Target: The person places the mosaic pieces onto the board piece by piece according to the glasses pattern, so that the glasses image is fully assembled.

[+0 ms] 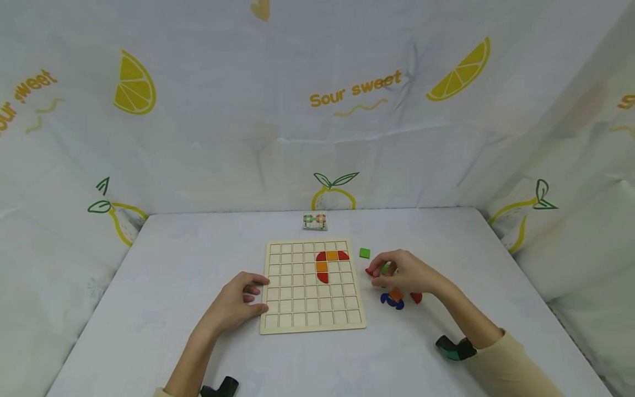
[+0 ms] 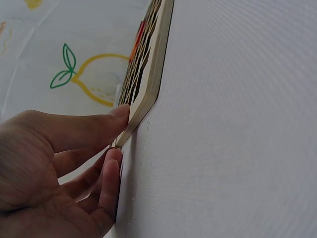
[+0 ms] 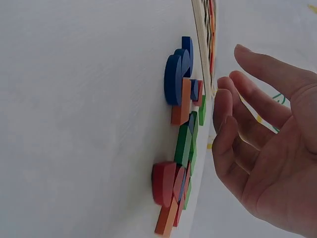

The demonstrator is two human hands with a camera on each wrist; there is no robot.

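A pale wooden grid board (image 1: 297, 298) lies on the table. Set in its upper right cells are red rounded pieces (image 1: 322, 277) and orange squares (image 1: 332, 255). My left hand (image 1: 233, 300) rests against the board's left edge, thumb touching the rim near the corner in the left wrist view. Over the loose pieces hovers my right hand (image 1: 404, 270), fingers loosely bent. The right wrist view shows a gap between thumb and fingers, nothing in it. Below it lie blue curved pieces (image 3: 173, 79), an orange block (image 3: 181, 106), a green block (image 3: 183, 144) and a red piece (image 3: 164, 183).
A small card with a coloured pattern (image 1: 315, 220) lies behind the board. A green square (image 1: 364, 253) sits apart, off the board's right edge. White printed cloth (image 1: 223, 160) hangs behind the table.
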